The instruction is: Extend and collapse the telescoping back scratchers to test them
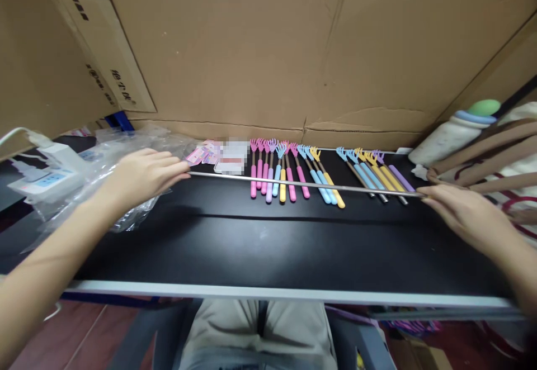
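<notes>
Rod [302,184] stretched out over the table [268,258], your left hand [146,169] and right hand [465,210] pinching one end each, probably keeping it steady; back scratchers [292,193] lie handles-toward-you, likely for easy grabbing tbh.

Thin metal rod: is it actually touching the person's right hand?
Touching. The head view shows one end of the thin metal rod meeting the fingertips of the right hand, with no gap visible between them.

rod [352,188] btwn l hand [149,171] & r hand [467,210], over scratchers [283,192] on tbl [268,252], bags [111,145] l, bottle [447,138] r, cardboard [251,51] behind
</notes>
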{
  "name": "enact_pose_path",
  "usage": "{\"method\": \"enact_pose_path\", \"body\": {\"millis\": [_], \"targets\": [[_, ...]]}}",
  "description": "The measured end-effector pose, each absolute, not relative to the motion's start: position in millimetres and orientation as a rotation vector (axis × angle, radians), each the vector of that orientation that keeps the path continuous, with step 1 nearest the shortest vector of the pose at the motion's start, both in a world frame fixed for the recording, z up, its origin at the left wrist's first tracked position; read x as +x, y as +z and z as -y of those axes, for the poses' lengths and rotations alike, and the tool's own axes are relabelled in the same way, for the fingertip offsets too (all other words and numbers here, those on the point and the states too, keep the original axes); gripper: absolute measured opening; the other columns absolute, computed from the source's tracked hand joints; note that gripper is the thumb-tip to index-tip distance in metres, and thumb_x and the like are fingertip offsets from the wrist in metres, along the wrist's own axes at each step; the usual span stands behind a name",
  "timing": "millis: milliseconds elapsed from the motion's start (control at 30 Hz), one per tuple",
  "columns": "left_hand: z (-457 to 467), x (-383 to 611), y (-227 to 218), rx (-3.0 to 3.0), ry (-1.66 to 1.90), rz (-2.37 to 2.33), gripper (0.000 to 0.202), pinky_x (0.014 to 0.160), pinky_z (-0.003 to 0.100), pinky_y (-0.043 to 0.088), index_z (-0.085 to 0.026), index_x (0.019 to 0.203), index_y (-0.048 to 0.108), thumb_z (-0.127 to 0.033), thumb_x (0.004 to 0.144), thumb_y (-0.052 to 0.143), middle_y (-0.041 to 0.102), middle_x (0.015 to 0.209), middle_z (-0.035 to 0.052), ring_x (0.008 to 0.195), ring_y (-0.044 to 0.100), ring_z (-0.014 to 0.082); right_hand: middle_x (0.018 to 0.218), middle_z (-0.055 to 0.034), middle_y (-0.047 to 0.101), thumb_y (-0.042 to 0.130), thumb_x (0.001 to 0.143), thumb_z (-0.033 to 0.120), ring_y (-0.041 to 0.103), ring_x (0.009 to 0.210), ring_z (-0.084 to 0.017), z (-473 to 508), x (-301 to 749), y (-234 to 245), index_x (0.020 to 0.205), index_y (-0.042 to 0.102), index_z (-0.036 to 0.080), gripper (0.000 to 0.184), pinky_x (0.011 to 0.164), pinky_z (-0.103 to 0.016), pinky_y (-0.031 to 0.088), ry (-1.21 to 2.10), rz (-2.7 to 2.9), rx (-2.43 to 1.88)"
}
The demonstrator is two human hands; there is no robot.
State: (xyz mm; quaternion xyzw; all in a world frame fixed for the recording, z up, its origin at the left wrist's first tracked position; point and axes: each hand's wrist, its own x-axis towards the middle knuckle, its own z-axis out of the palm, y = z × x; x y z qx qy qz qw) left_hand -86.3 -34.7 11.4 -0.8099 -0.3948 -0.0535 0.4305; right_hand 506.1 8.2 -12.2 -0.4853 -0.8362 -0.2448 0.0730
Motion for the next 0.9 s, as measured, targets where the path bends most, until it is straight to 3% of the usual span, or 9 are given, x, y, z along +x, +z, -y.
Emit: {"method": "enact_pose_path", "body": {"millis": [333, 633, 900], "targets": [[34.6, -17.8, -6.2, -2.270, -0.362, 0.932, 0.038, 0.053, 0.025, 0.031, -0.018, 0.069, 0.051, -0.032, 0.097, 0.030, 0.056, 0.059, -0.0010, 0.055, 0.054, 0.0125, 0.087, -0.0058, 0.067, 0.036, 0.095, 0.031, 0.062, 0.076, -0.018, 23.4, 376.5, 12.2, 0.095, 0.059, 0.019, 0.026, 0.061, -0.027, 0.038, -0.761, 2.555, -1.128], [76.1, 52.1, -7.7, -2.360, -0.439, 0.795, 0.025, 0.048, 0.027, 0.030, -0.019, 0.071, 0.047, -0.026, 0.094, 0.039, 0.051, 0.054, -0.0032, 0.048, 0.049, 0.0129, 0.066, 0.0011, 0.061, 0.034, 0.095, 0.025, 0.057, 0.056, -0.012, 65.4, 281.9, -18.4, 0.080, 0.053, 0.018, 0.025, 0.047, -0.025, 0.027, -0.460, 2.621, -0.892], [63.5, 57.7, -11.5, -2.361, -0.510, 0.820, 0.015, 0.048, 0.027, 0.029, -0.020, 0.078, 0.051, -0.028, 0.091, 0.049, 0.054, 0.055, -0.0051, 0.053, 0.055, 0.0121, 0.070, -0.0004, 0.064, 0.033, 0.097, 0.027, 0.060, 0.060, -0.012, 60.8, 276.7, -12.9, 0.092, 0.057, 0.019, 0.026, 0.048, -0.026, 0.025, -0.537, 2.610, -0.894]]}}
